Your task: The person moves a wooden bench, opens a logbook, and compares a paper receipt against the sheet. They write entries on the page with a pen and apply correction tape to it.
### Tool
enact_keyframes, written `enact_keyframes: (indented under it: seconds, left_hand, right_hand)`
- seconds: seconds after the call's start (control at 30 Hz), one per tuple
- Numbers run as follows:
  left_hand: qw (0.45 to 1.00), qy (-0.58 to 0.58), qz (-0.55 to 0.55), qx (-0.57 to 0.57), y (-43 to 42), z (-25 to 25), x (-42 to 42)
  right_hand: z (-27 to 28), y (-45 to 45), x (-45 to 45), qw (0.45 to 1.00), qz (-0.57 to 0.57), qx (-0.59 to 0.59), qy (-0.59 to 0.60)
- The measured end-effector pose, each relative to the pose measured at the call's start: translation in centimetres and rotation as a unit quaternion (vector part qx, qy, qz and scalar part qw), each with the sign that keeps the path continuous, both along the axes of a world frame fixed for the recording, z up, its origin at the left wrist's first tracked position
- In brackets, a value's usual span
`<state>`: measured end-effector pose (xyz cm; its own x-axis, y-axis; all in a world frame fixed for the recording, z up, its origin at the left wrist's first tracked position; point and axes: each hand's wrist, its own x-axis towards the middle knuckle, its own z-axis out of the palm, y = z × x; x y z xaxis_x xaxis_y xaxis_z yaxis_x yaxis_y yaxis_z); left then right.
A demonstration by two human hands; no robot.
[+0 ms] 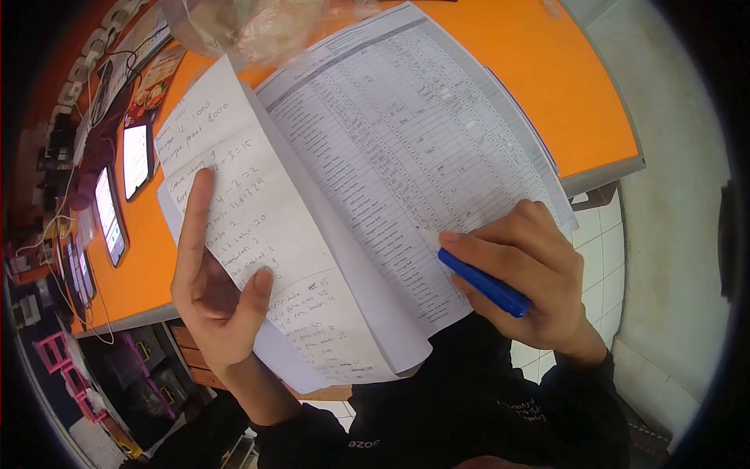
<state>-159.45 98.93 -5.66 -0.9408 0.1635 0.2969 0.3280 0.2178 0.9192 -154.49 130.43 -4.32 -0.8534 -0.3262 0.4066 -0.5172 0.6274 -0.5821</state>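
My left hand (pixel 223 293) lies over the left edge of a creased sheet of handwritten notes (pixel 301 234). Its index finger stretches up to one line of writing and the thumb rests apart on the sheet, with the other fingers curled. My right hand (pixel 531 273) grips a blue correction pen (pixel 488 285) with a white front end. The pen's tip is at a column of a printed table sheet (pixel 406 148), which carries handwritten figures and several white patches. The notes overlap the left side of this printed sheet.
Beneath the papers is an orange table (pixel 578 86) with a grey edge. Clear plastic bags (pixel 266 27) lie at the back. Several phones stand along the left, among them one with a lit screen (pixel 138 160). White cables and a power strip (pixel 74 82) run beyond.
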Motion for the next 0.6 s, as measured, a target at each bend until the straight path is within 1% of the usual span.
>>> enact_keyframes:
  seconds: [0.1,0.17,0.2,0.3,0.37,0.6]
  left_hand:
    - [1.000,-0.017,0.001,0.022,-0.3,-0.1,0.0]
    - [0.999,0.022,-0.024,-0.002,-0.7,-0.4,-0.3]
    - [1.000,0.021,-0.022,-0.003,-0.8,-0.5,-0.3]
    - [0.999,0.025,-0.036,0.022,-0.7,-0.8,-0.3]
    - [0.999,0.005,-0.008,0.033,-0.4,-0.5,-0.1]
    - [1.000,0.000,-0.002,0.020,-0.2,-0.3,0.0]
  right_hand:
    - [-0.5,-0.6,-0.2,1.000,0.007,0.011,-0.002]
    - [-0.7,-0.7,-0.2,1.000,0.004,0.008,0.002]
    - [-0.7,-0.8,-0.3,1.000,0.006,0.008,0.002]
    - [-0.6,-0.8,-0.2,1.000,0.000,0.015,-0.007]
    - [-0.6,-0.6,-0.2,1.000,0.004,0.014,-0.005]
    - [-0.2,0.2,-0.2,0.999,-0.025,0.020,-0.001]
